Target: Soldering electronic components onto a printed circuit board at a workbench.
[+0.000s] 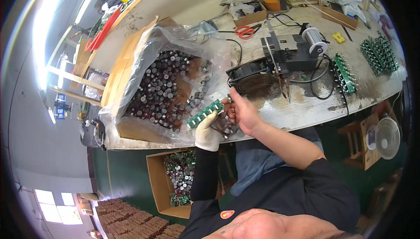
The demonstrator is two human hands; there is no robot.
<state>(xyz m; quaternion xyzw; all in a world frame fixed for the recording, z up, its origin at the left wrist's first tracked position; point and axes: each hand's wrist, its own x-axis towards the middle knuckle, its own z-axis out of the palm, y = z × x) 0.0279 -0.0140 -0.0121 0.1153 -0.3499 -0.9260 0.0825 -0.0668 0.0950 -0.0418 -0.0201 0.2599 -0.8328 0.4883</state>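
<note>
My left hand (207, 135), in a white glove, grips a green circuit board strip (202, 115) with a row of small white parts along it. My bare right hand (243, 112) is at the strip's right end, its fingers bent together. A bit of green shows at its fingertips; what they hold is too small to make out. Beneath and beside both hands lie small round metal components with dark wires (224, 127). Just left, many more such components (164, 81) fill a cardboard box (127, 64) lined with clear plastic.
A soldering machine (284, 53) with a wire spool (314, 40) and a black fan (249, 76) stands right of my hands. More circuit boards (344, 75) lie farther right. Red scissors (244, 31) lie behind. Below the table edge is a carton (159, 182) of boards and components.
</note>
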